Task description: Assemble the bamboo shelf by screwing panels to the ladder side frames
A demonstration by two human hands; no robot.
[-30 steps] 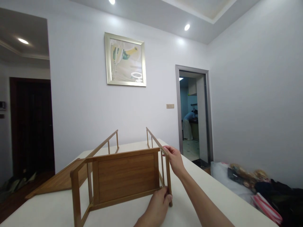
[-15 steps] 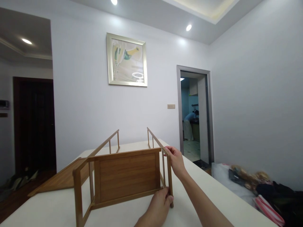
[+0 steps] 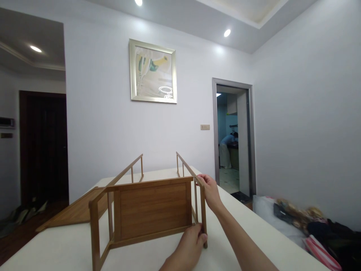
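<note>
A brown wooden shelf rack (image 3: 153, 210) lies on its side on a white table (image 3: 141, 259). Its panel stands on edge between two ladder-like side frames, the left one (image 3: 94, 233) and the right one (image 3: 203, 214). My right hand (image 3: 210, 190) is closed around the upper rail of the right frame, near its corner, with the fingertips partly hidden behind the wood. Lower down, my left hand (image 3: 188, 244) grips the same frame where the panel's bottom edge meets it. Some of its fingers are out of sight behind the post.
Another wooden panel (image 3: 76, 210) lies flat on the table at left, partly behind the rack. Bags and clothes (image 3: 307, 226) are heaped beyond the table's right edge. Through a doorway (image 3: 229, 150) a person (image 3: 225, 150) bends over a counter. A framed picture (image 3: 153, 71) hangs on the wall.
The view has turned very slightly to the left. Both hands keep their hold on the right side frame, and the rack has not visibly moved on the table.
</note>
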